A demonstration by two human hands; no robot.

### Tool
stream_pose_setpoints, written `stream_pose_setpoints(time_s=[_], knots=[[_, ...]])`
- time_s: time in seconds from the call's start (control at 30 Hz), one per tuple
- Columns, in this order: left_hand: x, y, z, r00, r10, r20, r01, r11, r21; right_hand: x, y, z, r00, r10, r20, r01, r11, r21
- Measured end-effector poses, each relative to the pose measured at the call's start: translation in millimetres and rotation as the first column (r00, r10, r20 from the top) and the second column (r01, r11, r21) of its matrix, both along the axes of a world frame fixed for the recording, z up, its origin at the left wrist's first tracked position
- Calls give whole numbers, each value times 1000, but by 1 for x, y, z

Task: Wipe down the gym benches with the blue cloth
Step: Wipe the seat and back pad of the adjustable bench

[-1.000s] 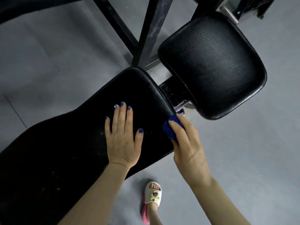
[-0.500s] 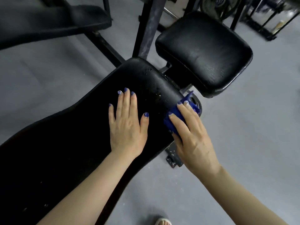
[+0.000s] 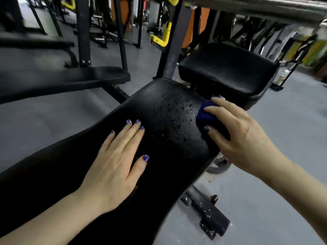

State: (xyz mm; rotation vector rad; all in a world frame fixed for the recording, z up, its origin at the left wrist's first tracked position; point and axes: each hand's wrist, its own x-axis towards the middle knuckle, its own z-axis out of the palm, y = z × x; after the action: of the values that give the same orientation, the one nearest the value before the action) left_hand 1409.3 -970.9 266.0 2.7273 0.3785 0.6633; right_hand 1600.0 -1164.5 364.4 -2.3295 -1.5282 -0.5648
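The right hand (image 3: 237, 137) grips the bunched blue cloth (image 3: 206, 113), fingers and thumb curled round it, against the near edge of the bench pad (image 3: 166, 110). Soft and light, the cloth looks best held wadded like this. Just left of the grip, wet droplets (image 3: 184, 112) may make the vinyl slick. The left hand (image 3: 116, 161) lies flat, fingers straight, further left.

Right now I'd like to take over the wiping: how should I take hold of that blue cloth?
Grip the bunched blue cloth from above, fingers over its top, thumb on its near side, as the right hand does; it sits at the bench pad edge.
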Motion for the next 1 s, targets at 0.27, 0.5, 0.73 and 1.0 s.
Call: stream_pose_setpoints(time_s=[0.27, 0.5, 0.73, 1.0], knots=[[-1, -3, -8, 1000, 9, 24, -10, 1000, 28, 24, 104, 39, 1000, 1, -8, -4, 968, -250], [-3, -2, -7, 1000, 10, -5, -10, 999, 51, 26, 195, 33, 996, 89, 27, -70, 908, -412], [-4, 1, -11, 1000, 0, 5, 0, 998, 63, 38, 115, 42, 999, -34, -37, 23, 965, -260], [-12, -9, -8, 997, 81, -15, -78, 987, 138, -25, 48, -26, 927, -332, 172, 318, 942, 105]])
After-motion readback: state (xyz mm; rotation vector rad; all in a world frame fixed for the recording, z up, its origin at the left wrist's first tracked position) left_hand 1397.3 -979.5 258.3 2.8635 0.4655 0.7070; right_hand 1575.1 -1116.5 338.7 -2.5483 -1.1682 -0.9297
